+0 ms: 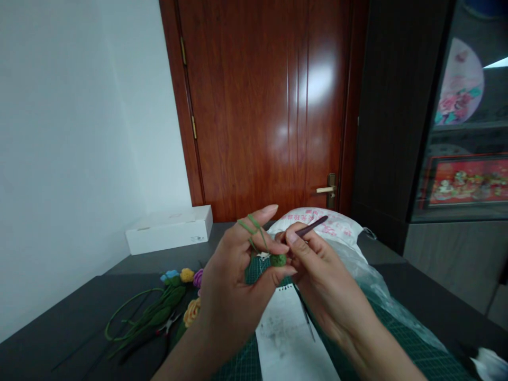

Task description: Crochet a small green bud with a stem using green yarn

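My left hand (234, 280) pinches a small green crocheted ball (278, 260) between thumb and fingers. Green yarn (252, 227) runs over its raised fingers. My right hand (321, 275) grips a dark-handled crochet hook (311, 226), and the hook's tip is hidden by my fingers right beside the ball. Below my hands lie a green cutting mat (413, 338) and a white paper sheet (289, 338). Both hands are well above them.
Crocheted flowers with long green stems (186, 280) and small pliers (169, 324) lie on the dark table (59, 338) at left. A white box (169, 230) stands at the wall. A plastic bag (317, 225) sits behind my hands, before a wooden door (262, 106).
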A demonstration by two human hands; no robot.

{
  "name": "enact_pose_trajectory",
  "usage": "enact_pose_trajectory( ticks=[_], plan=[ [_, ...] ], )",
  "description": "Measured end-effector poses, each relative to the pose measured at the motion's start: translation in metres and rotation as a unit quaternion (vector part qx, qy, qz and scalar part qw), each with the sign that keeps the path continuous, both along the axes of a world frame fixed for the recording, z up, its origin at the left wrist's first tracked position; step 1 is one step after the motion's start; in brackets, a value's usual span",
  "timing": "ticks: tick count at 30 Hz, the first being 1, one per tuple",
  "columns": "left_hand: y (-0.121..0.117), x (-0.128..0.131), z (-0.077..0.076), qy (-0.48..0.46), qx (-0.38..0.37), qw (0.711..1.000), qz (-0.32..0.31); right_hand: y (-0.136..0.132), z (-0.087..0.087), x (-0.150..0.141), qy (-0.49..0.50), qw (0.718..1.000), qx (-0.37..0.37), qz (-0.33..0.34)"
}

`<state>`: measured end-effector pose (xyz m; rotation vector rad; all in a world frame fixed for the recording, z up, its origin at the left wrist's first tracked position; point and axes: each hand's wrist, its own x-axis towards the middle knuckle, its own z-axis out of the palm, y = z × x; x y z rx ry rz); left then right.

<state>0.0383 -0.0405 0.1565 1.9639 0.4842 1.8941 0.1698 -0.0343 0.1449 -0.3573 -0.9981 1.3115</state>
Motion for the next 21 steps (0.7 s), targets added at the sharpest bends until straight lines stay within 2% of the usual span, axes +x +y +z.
enact_pose_trajectory(
  ticks=[3,5,6,7,8,9,11,13,15,17,19,21],
  plan=[
    [0.008,-0.001,0.001,0.028,-0.008,0.998,0.054,0.013,0.003,0.017,-0.113,0.993,0.028,0.033],
    [0.016,-0.002,0.0,0.047,-0.028,0.996,0.073,0.026,0.0,0.034,-0.239,0.97,0.041,0.006],
    [0.02,-0.003,-0.001,0.059,-0.039,0.995,0.074,0.033,-0.005,0.042,-0.354,0.934,0.035,-0.034],
    [0.024,-0.004,-0.002,0.065,-0.043,0.994,0.077,0.039,-0.012,0.05,-0.495,0.864,0.024,-0.092],
    [0.028,-0.004,-0.003,0.081,-0.047,0.992,0.079,0.044,-0.022,0.055,-0.624,0.765,0.004,-0.156],
    [0.03,-0.004,-0.005,0.097,-0.047,0.991,0.084,0.047,-0.034,0.059,-0.669,0.721,-0.018,-0.177],
    [0.033,-0.002,-0.009,0.125,-0.046,0.987,0.09,0.051,-0.063,0.061,-0.716,0.669,-0.051,-0.193],
    [0.034,0.0,-0.012,0.149,-0.055,0.984,0.084,0.051,-0.091,0.058,-0.75,0.629,-0.073,-0.194],
    [0.036,0.002,-0.015,0.166,-0.075,0.981,0.059,0.05,-0.114,0.054,-0.768,0.604,-0.088,-0.193],
    [0.037,0.002,-0.019,0.17,-0.093,0.981,0.03,0.05,-0.129,0.05,-0.778,0.592,-0.097,-0.186],
    [0.036,-0.003,-0.024,0.166,-0.11,0.98,0.011,0.052,-0.138,0.048,-0.776,0.596,-0.103,-0.179],
    [0.031,-0.01,-0.032,0.153,-0.136,0.979,0.004,0.054,-0.141,0.047,-0.764,0.612,-0.106,-0.175]
  ],
)
